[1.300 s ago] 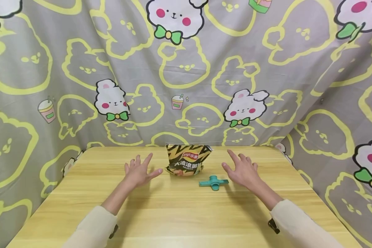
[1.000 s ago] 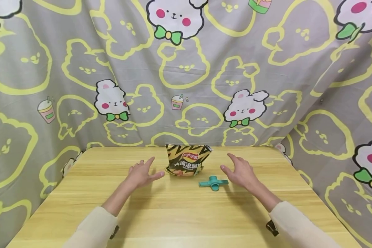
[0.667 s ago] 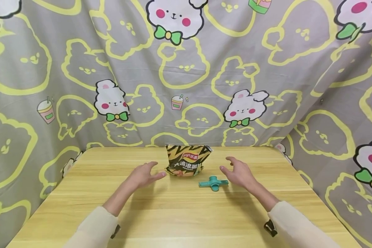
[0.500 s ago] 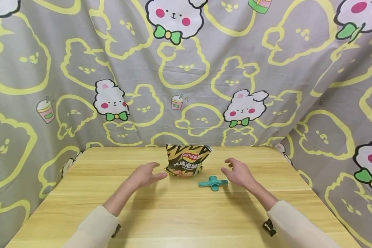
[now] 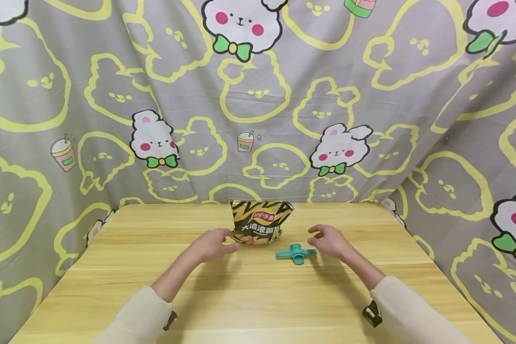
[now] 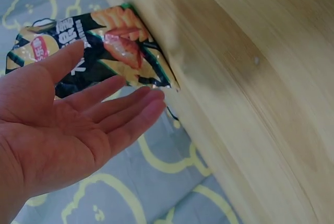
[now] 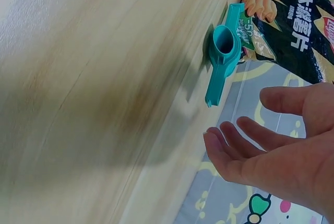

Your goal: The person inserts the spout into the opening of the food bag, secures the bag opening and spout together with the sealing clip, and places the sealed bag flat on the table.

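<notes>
A chip bag [image 5: 261, 220] stands near the table's [image 5: 258, 306] far edge, seemingly steadied by its base; left hand [image 5: 211, 244] beside it, right hand [image 5: 332, 241] by teal clip [image 5: 296, 252], both relaxed, thumbs spread.

Black-and-yellow printed foil snack bag [image 5: 261, 228] and teal plastic bar-shaped clip with round spout [image 5: 297, 254], on light wood-grain table [image 5: 258, 301].
Bag: towards the table's far edge, about mid-width. Clip: lying before the bag, offset right. Bare left hand [image 5: 212, 244]: at the bag's lower left corner, contact unclear. Bare right hand [image 5: 330, 241]: right of the bag, just beside the clip's right end. Grey cloth curtain with yellow figures [image 5: 275, 131]: behind the table and along both sides.
</notes>
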A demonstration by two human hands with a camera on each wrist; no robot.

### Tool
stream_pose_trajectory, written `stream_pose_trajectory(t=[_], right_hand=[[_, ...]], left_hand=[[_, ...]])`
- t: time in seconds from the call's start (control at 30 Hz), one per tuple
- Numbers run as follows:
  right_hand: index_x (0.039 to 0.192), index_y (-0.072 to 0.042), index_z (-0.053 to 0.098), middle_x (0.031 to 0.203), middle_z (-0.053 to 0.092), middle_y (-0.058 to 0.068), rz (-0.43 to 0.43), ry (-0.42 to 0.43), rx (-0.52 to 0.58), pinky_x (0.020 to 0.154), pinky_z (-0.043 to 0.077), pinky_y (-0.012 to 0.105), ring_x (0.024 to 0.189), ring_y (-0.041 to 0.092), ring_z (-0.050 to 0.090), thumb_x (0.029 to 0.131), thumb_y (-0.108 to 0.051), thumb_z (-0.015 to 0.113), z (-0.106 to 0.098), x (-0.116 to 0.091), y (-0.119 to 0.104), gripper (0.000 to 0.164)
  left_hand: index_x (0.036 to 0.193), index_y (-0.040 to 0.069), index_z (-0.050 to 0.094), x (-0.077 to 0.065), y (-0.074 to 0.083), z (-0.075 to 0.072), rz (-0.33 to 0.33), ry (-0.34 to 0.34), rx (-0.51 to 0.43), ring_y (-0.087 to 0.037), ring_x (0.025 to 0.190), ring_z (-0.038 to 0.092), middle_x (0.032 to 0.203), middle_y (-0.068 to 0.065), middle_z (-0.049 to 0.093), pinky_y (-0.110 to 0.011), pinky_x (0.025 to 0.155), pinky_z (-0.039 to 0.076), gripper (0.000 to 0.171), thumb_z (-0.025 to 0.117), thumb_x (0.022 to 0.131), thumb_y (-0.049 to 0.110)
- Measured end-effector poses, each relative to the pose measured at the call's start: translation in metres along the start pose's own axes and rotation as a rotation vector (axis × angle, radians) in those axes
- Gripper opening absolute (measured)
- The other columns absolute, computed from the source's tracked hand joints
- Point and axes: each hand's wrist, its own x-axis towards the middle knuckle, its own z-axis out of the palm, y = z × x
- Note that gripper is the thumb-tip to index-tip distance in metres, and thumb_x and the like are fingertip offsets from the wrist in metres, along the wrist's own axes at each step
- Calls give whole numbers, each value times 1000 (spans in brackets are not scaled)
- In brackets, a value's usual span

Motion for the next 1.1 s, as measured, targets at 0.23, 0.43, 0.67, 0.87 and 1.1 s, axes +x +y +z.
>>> stream_pose_trajectory(t=[0.23, 0.43, 0.67, 0.87, 1.1], right_hand=[[129, 5, 63, 122, 69, 25, -14, -46, 21, 85, 58, 46, 110, 39, 68, 95, -17, 65, 2, 2, 3, 41], [129, 4, 63, 120, 70, 23, 25, -74, 44, 83, 58, 42, 102, 33, 70, 95, -18, 66, 5, 3, 6, 41], [129, 4, 64, 105, 71, 15, 58, -104, 96, 76, 57, 38, 85, 25, 69, 96, -17, 66, 8, 3, 9, 39], [128, 3, 65, 108, 69, 15, 77, -136, 124, 80, 57, 39, 79, 25, 69, 96, -16, 66, 8, 4, 8, 38], [123, 9, 65, 104, 68, 17, 79, -165, 183, 77, 58, 38, 78, 23, 67, 96, -11, 65, 9, 4, 8, 34]], left_hand=[[108, 5, 74, 4, 5, 6, 11, -24, -25, -23, 94, 70, 109, -10, 74, -43, 84, 57, 25, 66, 98, 27], [111, 4, 74, 8, 13, 16, 37, -38, -86, -27, 100, 69, 114, -13, 73, -45, 87, 57, 27, 67, 97, 26], [127, 2, 68, 15, 21, 25, 98, -80, -132, -35, 118, 65, 132, -17, 67, -50, 99, 53, 38, 63, 100, 29], [134, 5, 64, 17, 27, 30, 88, -128, -218, -26, 98, 72, 132, -16, 67, -46, 91, 57, 41, 63, 100, 30], [139, 8, 61, 24, 28, 37, 80, -163, -303, -27, 98, 71, 127, -13, 69, -41, 83, 59, 44, 62, 100, 28]])
